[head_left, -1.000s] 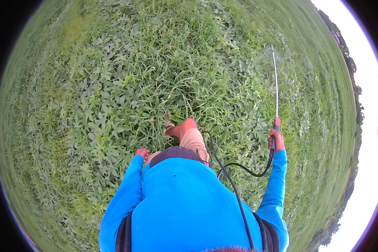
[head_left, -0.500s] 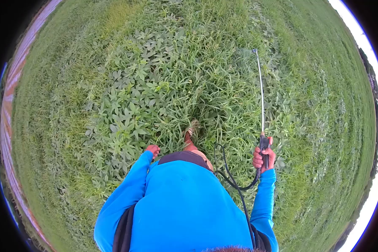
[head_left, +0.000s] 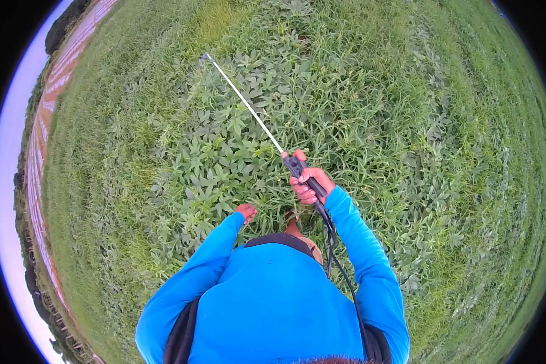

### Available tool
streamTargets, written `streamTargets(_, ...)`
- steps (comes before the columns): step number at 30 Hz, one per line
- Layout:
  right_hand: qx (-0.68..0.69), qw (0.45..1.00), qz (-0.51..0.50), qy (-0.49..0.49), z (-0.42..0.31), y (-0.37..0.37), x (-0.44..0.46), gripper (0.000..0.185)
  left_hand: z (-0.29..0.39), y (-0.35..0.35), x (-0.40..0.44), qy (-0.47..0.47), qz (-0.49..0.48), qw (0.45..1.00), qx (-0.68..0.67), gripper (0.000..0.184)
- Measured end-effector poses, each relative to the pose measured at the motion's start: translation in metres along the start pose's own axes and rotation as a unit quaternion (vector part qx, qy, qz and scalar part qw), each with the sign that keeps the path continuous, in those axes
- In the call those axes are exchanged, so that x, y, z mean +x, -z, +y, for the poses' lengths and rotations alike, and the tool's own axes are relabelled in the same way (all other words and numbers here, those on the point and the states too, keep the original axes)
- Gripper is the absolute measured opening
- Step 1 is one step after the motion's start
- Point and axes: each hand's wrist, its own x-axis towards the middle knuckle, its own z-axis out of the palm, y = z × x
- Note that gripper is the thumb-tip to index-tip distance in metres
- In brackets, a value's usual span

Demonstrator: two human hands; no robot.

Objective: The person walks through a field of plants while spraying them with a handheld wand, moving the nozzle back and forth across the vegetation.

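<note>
My right hand point(head_left: 309, 185) is wrapped round the black handle point(head_left: 295, 165) of a sprayer wand. From that grip the wand's thin pale tube point(head_left: 246, 100) slants up and left to a small nozzle point(head_left: 207, 57) over the leafy plants. A black hose point(head_left: 332, 242) runs from the handle down along my right side. In front of my waist, at the left, my left hand point(head_left: 247, 212) hangs with its fingers curled in. Nothing shows in it.
Broad-leaved plants point(head_left: 215, 164) and tall grass point(head_left: 364, 115) cover the ground all round. My foot point(head_left: 292, 216) is partly hidden in the growth. Dark straps point(head_left: 182, 327) cross my shoulders. Striped reddish ground point(head_left: 42, 133) lies along the far left.
My right hand has swung the wand inward and to the left, so its nozzle has moved from the right side to the left. The view has turned slightly; my left hand stays curled.
</note>
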Motion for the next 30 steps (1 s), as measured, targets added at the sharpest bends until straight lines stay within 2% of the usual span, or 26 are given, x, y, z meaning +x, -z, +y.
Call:
streamTargets(4,-0.049,0.997,-0.055,-0.016,-0.045,-0.024,0.075,0.015,0.033,-0.001,-0.014,-0.013,0.002,0.999,0.029,0.023)
streamTargets(7,-0.049,0.997,-0.066,-0.006,-0.062,-0.045,0.1,0.017,0.036,0.005,-0.015,-0.016,0.007,0.999,0.03,0.024)
streamTargets(9,-0.095,0.995,-0.007,0.044,-0.063,-0.055,0.102,0.016,0.033,0.01,-0.017,-0.008,0.011,1.0,0.023,0.025)
streamTargets(12,-0.113,0.989,0.044,0.084,-0.051,-0.063,0.086,0.017,0.02,0.018,-0.022,0.007,0.016,0.999,0.041,0.024)
streamTargets(14,-0.118,0.986,0.062,0.102,-0.039,-0.059,0.07,0.017,0.014,0.018,-0.025,0.061,0.036,0.993,0.095,0.024)
streamTargets(16,-0.105,0.982,0.104,0.118,-0.025,-0.055,0.051,0.022,-0.007,0.019,-0.027,0.042,0.034,0.996,0.069,0.023)
streamTargets(18,-0.1,0.977,0.132,0.134,-0.007,-0.049,0.032,0.022,-0.023,0.018,-0.025,0.066,0.022,0.995,0.073,0.023)
streamTargets(26,0.025,0.959,0.192,0.209,0.068,-0.021,-0.055,0.01,-0.053,-0.002,-0.008,0.011,-0.051,0.996,0.075,0.025)
streamTargets(30,0.056,0.929,0.244,0.273,0.096,-0.01,-0.098,0.014,-0.043,-0.015,0.01,0.001,-0.068,0.993,0.093,0.024)
